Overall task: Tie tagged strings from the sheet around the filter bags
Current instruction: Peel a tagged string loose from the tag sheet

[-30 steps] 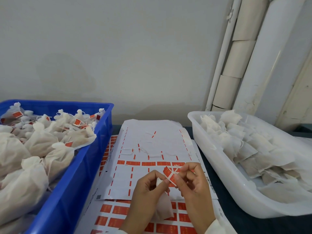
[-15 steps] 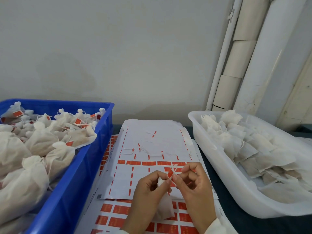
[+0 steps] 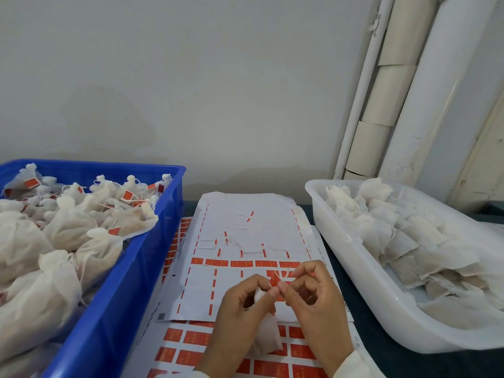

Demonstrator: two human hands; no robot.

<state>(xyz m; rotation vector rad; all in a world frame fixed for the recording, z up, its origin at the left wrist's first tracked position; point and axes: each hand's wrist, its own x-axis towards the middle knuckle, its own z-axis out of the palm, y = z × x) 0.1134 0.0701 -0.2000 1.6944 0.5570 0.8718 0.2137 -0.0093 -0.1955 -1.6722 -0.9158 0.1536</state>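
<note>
A white filter bag [image 3: 266,334] hangs below my left hand [image 3: 242,309], which pinches its gathered neck. My right hand [image 3: 313,301] pinches a thin white string [image 3: 282,275] right at that neck; a loop of the string sticks up between the two hands. Under my hands lies the tag sheet [image 3: 245,227], white with orange tags, its upper rows stripped and a few loose strings left on it. A second sheet [image 3: 196,339] full of orange tags lies beneath it.
A blue crate [image 3: 131,290] on the left holds several tied bags with orange tags. A white tub [image 3: 362,285] on the right holds several untied filter bags. White pipes run up the wall at the back right.
My fingertips have closed together at the bag's neck. The string, stretched slantwise between the hands earlier, now stands as a small loop above them.
</note>
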